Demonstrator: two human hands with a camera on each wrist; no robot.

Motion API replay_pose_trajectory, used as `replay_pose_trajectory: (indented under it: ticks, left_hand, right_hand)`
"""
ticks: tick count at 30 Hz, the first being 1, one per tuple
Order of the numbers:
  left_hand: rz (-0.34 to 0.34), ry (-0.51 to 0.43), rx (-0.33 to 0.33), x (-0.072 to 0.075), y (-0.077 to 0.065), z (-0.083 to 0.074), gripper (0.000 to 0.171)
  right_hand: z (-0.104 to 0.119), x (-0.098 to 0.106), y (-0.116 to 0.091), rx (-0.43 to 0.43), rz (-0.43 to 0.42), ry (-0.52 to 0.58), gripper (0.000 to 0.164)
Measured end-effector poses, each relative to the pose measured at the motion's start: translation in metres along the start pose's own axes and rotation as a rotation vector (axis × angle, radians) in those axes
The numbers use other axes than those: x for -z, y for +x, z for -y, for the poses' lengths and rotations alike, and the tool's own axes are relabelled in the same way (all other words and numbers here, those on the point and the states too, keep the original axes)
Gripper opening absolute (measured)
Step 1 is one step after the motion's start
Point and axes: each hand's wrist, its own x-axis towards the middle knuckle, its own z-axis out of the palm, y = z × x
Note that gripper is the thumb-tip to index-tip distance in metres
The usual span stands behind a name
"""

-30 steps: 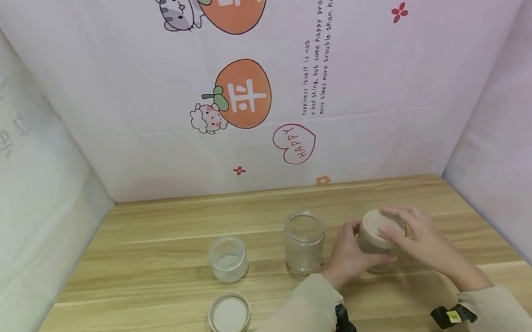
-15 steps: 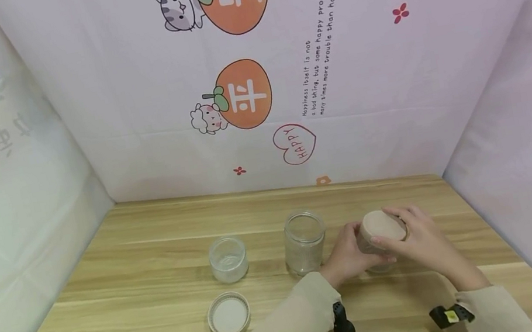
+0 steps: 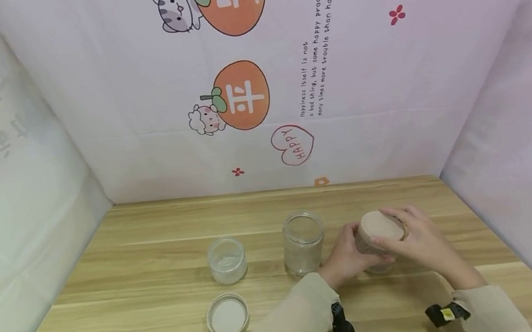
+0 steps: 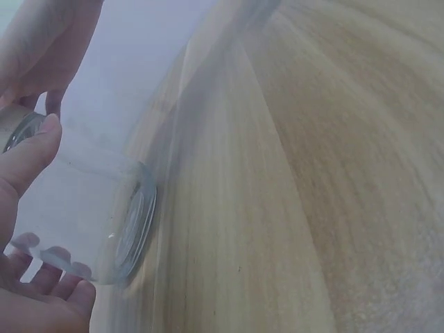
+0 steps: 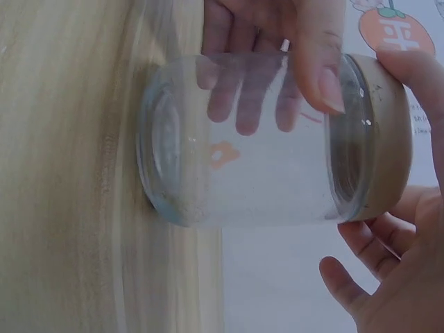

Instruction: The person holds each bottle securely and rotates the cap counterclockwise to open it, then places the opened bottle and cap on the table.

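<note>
A clear glass jar (image 5: 270, 173) with a beige lid (image 3: 380, 226) stands at the right of the table, its base close to the wood. My left hand (image 3: 347, 258) grips the jar's body, fingers wrapped around the far side and thumb in front, just below the lid. From the right, my right hand (image 3: 420, 239) holds the lid's edge between thumb and fingers. Through the glass, the left fingers (image 5: 246, 104) show in the right wrist view, and nothing appears inside the jar. The lid sits on the jar's mouth.
Just left of the hands is a tall lidless glass jar (image 3: 304, 245). Farther left stands a short lidless glass jar (image 3: 228, 262), with a loose lid (image 3: 227, 317) lying inside-up nearer the front. Printed cloth walls (image 3: 180, 163) enclose the wooden table (image 3: 123, 298).
My right thumb has shifted to the lid's near left edge, uncovering more of its top. The left hand keeps its hold on the jar; the other jars have not moved.
</note>
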Motion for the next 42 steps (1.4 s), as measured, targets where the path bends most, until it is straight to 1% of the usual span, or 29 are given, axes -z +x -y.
replay_pose_trajectory:
  ticks: [8, 12, 17, 21, 26, 28, 31, 33, 35, 39, 42]
  left_hand:
    - [0.025, 0.007, -0.002, 0.001, 0.003, 0.005, 0.088]
    - [0.029, -0.011, 0.005, 0.002, 0.003, 0.005, 0.088]
    - [0.045, -0.027, 0.012, 0.003, 0.004, 0.005, 0.088]
    - [0.041, -0.019, 0.018, 0.003, 0.003, 0.003, 0.088]
    - [0.03, 0.012, 0.013, 0.004, 0.001, 0.0, 0.091]
    - [0.029, 0.019, 0.007, 0.004, 0.0, -0.001, 0.091]
    - [0.036, 0.022, -0.005, 0.003, 0.0, 0.0, 0.09]
    - [0.041, 0.016, -0.015, 0.003, 0.001, 0.001, 0.089]
    - [0.043, 0.015, -0.029, 0.003, 0.002, 0.002, 0.088]
    - [0.041, 0.012, -0.035, 0.004, 0.003, 0.002, 0.088]
    - [0.044, 0.014, -0.029, 0.004, 0.004, 0.001, 0.089]
  right_hand:
    - [-0.011, 0.002, 0.001, 0.051, 0.045, 0.075, 0.075]
    - [-0.016, 0.005, 0.006, 0.059, 0.113, 0.147, 0.077]
    - [-0.026, 0.011, 0.011, 0.043, 0.235, 0.26, 0.078]
    - [-0.032, 0.015, 0.013, 0.031, 0.316, 0.339, 0.078]
    - [-0.033, 0.02, 0.014, 0.043, 0.373, 0.391, 0.078]
    - [-0.032, 0.021, 0.014, 0.023, 0.381, 0.401, 0.077]
    - [-0.027, 0.02, 0.011, -0.03, 0.373, 0.381, 0.075]
    - [-0.022, 0.019, 0.011, -0.055, 0.342, 0.346, 0.073]
    - [-0.017, 0.017, 0.012, -0.05, 0.292, 0.302, 0.069]
    - [-0.008, 0.015, 0.014, 0.0, 0.196, 0.225, 0.064]
    - [-0.002, 0.018, 0.013, 0.01, 0.164, 0.16, 0.064]
